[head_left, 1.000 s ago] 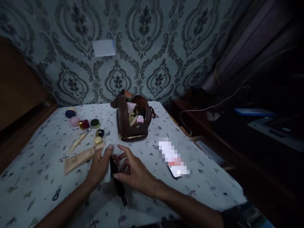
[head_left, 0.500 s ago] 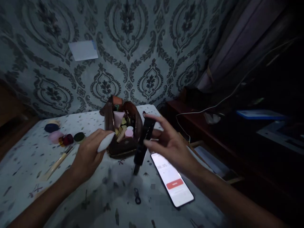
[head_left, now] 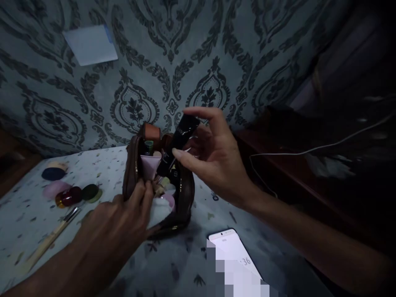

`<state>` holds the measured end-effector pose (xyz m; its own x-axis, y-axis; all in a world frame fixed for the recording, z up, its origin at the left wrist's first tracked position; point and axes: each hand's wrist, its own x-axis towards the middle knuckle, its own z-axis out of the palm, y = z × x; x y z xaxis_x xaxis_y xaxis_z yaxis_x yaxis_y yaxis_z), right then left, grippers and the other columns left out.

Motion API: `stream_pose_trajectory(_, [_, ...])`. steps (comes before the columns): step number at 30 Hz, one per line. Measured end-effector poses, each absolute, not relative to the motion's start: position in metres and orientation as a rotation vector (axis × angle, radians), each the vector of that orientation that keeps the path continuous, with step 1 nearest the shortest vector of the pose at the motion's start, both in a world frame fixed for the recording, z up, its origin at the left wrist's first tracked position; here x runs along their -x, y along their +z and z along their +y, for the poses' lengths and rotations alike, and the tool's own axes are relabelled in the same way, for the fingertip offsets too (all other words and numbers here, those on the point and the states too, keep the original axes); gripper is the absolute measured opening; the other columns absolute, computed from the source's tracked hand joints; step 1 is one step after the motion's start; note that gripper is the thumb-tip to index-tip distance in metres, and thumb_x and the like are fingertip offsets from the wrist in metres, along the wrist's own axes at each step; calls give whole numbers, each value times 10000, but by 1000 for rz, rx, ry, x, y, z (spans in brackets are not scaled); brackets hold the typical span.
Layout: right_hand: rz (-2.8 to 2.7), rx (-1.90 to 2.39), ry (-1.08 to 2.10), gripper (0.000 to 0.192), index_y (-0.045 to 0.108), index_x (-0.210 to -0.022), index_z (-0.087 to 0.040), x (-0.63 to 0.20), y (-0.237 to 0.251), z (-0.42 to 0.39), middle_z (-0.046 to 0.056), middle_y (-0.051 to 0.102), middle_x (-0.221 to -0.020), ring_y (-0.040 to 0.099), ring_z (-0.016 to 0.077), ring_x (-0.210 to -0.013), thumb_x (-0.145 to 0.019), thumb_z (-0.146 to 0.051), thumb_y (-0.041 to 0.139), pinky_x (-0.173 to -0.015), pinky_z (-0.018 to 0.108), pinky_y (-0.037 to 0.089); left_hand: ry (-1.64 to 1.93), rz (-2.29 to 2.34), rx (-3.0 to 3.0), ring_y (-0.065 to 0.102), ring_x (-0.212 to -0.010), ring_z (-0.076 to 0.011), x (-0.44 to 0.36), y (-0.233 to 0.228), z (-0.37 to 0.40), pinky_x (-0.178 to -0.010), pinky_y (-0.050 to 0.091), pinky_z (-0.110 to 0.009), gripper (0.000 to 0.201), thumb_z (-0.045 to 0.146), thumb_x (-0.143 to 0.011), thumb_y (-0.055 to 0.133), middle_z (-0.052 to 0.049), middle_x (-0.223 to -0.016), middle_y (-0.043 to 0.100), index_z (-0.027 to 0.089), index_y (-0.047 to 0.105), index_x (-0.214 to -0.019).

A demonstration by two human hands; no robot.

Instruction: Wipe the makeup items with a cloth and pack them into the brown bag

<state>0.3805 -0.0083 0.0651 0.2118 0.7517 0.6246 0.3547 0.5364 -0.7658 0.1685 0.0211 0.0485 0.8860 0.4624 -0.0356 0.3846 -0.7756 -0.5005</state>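
A brown zip bag (head_left: 128,175) stands unzipped, with a pale pink tube (head_left: 150,166), a pink-lidded container (head_left: 168,201) and other small cosmetics inside. My right hand (head_left: 213,152) grips a black tube (head_left: 182,134) between thumb and fingers. The tube slants over the bag's mouth, its lower end among the contents. At the front left of the bag, my left hand (head_left: 123,222) is closed on a soft white pad (head_left: 159,211), which lies against the pink-lidded container. Its fingertips reach inside, partly hidden.
To the left on the patterned cloth (head_left: 173,268) lie a brush (head_left: 54,237), a dark red jar (head_left: 71,196), a dark green round container (head_left: 90,192), a pink sponge (head_left: 55,189) and a dark blue puff (head_left: 53,174). A lit phone (head_left: 232,247) rests front right. A white cable (head_left: 291,154) runs behind.
Both hands have moved forward to the bag. My left hand has brought the white pad into its front, and the black tube in my right hand has come over its opening.
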Motion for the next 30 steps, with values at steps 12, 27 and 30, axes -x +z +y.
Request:
stream_pose_trajectory(12, [-1629,1058,340,492,444,-1233,-273,-381,48,19,-18,595,-955,613,114,-738,-817,-84,626,-654,245,541,352,-637,2613,616,-518,-178,-173,50,25,-407,420,-266,577,45,-750,473,-151,-1155,649,204,557,-1298])
stream_pose_trajectory(27, [-1919,1190,221,339,533,-1083,-265,-370,45,35,-13,620,-886,617,171,-800,-804,-112,652,-707,277,487,468,-649,2782,574,-465,-179,-172,47,33,-386,315,-241,555,9,-755,412,-33,-807,636,258,544,-1234])
stream_pose_trajectory(30, [-1980,1198,210,314,538,-1070,-259,-369,46,37,-20,601,-822,600,165,-772,-816,-112,650,-686,264,450,484,-708,2854,585,-495,-174,-170,45,34,-425,373,-242,570,34,-745,462,-46,-850,644,263,527,-1262])
